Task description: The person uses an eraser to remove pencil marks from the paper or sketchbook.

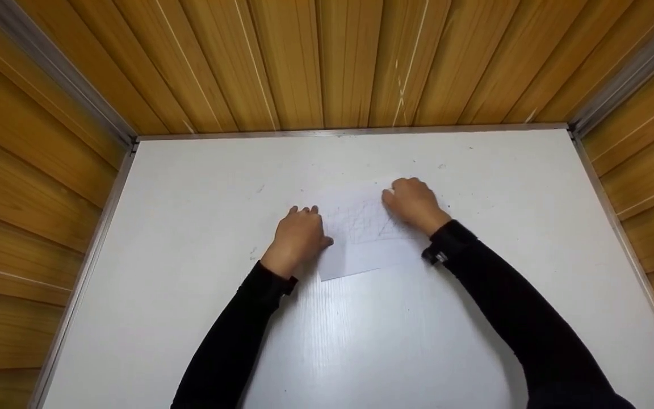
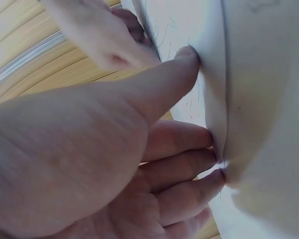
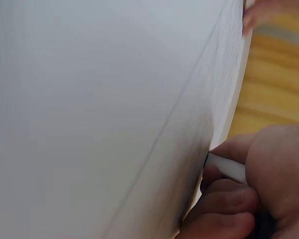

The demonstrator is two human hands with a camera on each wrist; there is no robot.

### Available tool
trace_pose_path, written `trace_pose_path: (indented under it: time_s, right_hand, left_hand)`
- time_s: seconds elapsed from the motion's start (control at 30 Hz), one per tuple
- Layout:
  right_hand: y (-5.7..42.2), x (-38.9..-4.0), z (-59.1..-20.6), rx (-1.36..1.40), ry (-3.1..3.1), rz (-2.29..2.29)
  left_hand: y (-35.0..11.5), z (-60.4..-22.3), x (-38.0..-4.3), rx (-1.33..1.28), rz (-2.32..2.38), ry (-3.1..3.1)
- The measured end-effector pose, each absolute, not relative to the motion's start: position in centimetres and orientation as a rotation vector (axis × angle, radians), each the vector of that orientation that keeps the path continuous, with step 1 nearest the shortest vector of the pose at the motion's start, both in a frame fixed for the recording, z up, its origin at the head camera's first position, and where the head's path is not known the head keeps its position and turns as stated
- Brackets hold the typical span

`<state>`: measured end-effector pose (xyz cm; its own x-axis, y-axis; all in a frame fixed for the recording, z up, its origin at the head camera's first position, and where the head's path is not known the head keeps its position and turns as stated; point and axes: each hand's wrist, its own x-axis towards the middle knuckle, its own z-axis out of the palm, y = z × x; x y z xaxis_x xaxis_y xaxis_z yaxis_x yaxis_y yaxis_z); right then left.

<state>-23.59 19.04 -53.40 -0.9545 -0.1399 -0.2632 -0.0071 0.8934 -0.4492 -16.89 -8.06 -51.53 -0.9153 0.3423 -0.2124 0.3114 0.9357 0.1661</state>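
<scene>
A white sheet of paper [image 1: 361,255] with thin pencil lines lies on the white table, between the two hands. At its left edge my left hand [image 1: 300,236] rests, thumb spread out over the sheet. The left wrist view shows the fingertips [image 2: 217,177] of this hand pressing at the paper's edge, fingers slightly bent. Over the upper right of the sheet, my right hand [image 1: 415,204] pinches a small white block, seemingly an eraser [image 3: 228,168], between thumb and curled fingers. Its end meets the paper, and the fingers hide much of it.
Small dark crumbs and marks [image 1: 260,188] are scattered over the white table [image 1: 191,255] around the sheet. Wood-patterned panels [image 1: 349,62] stand behind the table and at both sides, with metal edging [image 1: 355,132] along the back.
</scene>
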Motion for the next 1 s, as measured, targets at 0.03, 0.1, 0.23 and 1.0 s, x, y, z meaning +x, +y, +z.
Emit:
trace_pose_path:
  time_s: [0.03,0.1,0.23,1.0]
  right_hand:
    - [20.5,-23.6,-53.3,-0.078,2.769,-0.652]
    - [22.9,-23.6,-53.1,-0.013,2.772,-0.644]
    - [24.9,-23.5,-53.1,0.025,2.795,-0.618]
    - [9.0,-22.9,-52.3,-0.319,2.768,-0.578]
  left_hand:
    - [-8.1,-51.5,-16.9,0.493,0.189,2.855]
    - [-8.2,-51.4,-16.9,0.502,0.187,2.860]
    - [-8.3,-51.4,-16.8,0.482,0.173,2.868]
    - [-7.8,-51.4,-17.4,0.617,0.254,2.827]
